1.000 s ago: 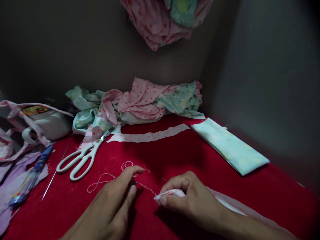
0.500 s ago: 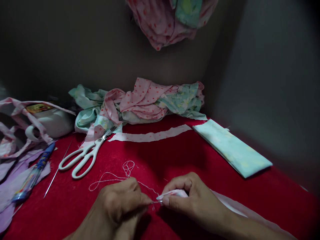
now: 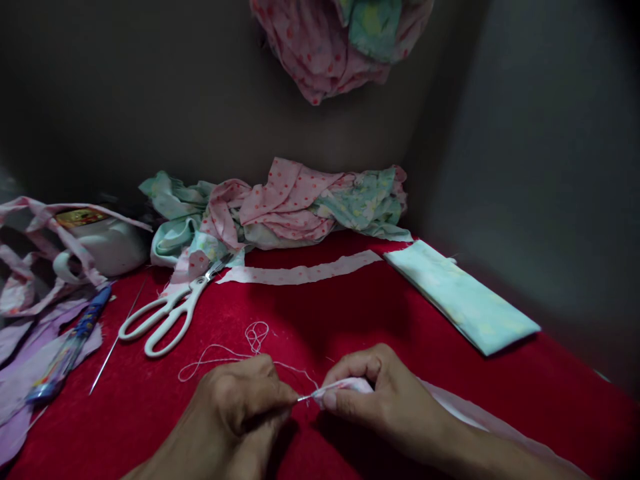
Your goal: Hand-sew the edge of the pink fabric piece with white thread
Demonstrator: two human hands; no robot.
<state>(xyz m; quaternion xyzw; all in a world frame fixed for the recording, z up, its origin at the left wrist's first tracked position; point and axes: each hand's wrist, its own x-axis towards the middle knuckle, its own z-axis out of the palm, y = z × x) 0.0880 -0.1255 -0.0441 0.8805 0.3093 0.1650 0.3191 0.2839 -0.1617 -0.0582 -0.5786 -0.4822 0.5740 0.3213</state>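
My left hand (image 3: pixel 243 403) is closed in a pinch on a thin silver needle (image 3: pixel 304 399), whose other end meets the edge of a pale pink fabric strip (image 3: pixel 356 384). Thumb and fingers of my right hand (image 3: pixel 385 403) are closed on that folded strip. More of the strip (image 3: pixel 465 410) trails along the right forearm toward the lower right. A loose white thread (image 3: pixel 256 337) lies in loops on the red cloth (image 3: pixel 320 313) and runs to the strip's edge.
White-handled scissors (image 3: pixel 173 320), a long metal needle (image 3: pixel 113 350) and a blue pen (image 3: pixel 75 340) lie left. Crumpled fabrics (image 3: pixel 295 200) line the back, with a narrow strip (image 3: pixel 305 273) before them. Folded mint fabric (image 3: pixel 465 300) lies right; pink fabric (image 3: pixel 325 53) hangs above.
My left hand has shifted slightly left, away from my right hand, and more of the silver needle shows between them. My right hand stays nearly in place on the strip.
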